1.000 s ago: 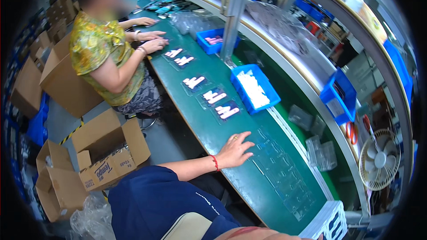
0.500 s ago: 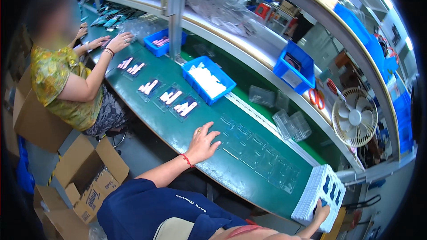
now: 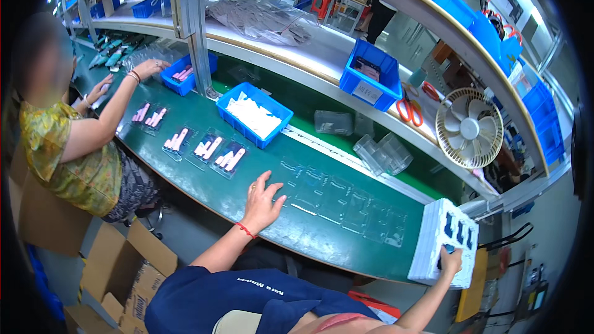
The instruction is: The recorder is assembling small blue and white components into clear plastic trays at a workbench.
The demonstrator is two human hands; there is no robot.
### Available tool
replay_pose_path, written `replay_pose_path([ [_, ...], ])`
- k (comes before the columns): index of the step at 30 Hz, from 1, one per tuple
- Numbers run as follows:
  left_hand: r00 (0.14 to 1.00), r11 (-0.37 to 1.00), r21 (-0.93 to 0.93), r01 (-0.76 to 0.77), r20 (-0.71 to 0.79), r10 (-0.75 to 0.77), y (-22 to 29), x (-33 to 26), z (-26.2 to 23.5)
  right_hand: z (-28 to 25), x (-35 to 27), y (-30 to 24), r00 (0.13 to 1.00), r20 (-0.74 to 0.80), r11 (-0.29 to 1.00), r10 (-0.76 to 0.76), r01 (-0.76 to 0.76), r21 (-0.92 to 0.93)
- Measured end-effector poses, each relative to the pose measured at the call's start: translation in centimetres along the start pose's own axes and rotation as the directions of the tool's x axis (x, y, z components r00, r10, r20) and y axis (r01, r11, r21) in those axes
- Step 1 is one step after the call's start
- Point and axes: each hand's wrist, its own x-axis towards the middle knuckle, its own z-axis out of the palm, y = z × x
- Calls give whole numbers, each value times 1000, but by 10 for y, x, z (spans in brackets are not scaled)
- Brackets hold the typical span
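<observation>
My left hand (image 3: pixel 262 202) lies flat and open on the green work surface (image 3: pixel 204 192), just left of a row of clear plastic trays (image 3: pixel 346 207). My right hand (image 3: pixel 450 261) grips the near edge of a white foam tray stack (image 3: pixel 442 241) with dark slots, at the right end of the bench. Further left lie clear trays holding pink parts (image 3: pixel 213 148). A blue bin of white parts (image 3: pixel 253 114) stands behind them.
A seated person in a yellow patterned top (image 3: pixel 68 154) works at the left, hands near another blue bin (image 3: pixel 185 74). A white fan (image 3: pixel 468 128), orange scissors (image 3: pixel 406 110), a blue bin (image 3: pixel 369 74) and clear boxes (image 3: pixel 383 153) lie at the back. Cardboard boxes (image 3: pixel 124 266) stand on the floor.
The view has swung right. My right hand has come into view and taken hold of the white foam tray stack. My left hand stays flat on the bench.
</observation>
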Motion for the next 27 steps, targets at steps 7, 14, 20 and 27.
replay_pose_path([
  [7,1000,999,-44,15,14,-14,-3,-6,-12,-9,-14,-2,996,60,998,-68,67,21],
  [14,997,997,32,-73,-14,73,24,-23,-15,-8,45,58,989,-89,943,-119,141,301],
  [20,981,967,178,-184,-30,192,34,-31,-8,-34,135,61,979,-180,986,99,-72,150],
  [27,979,959,199,-201,16,202,24,-37,-3,-1,173,64,974,99,971,203,-213,108],
])
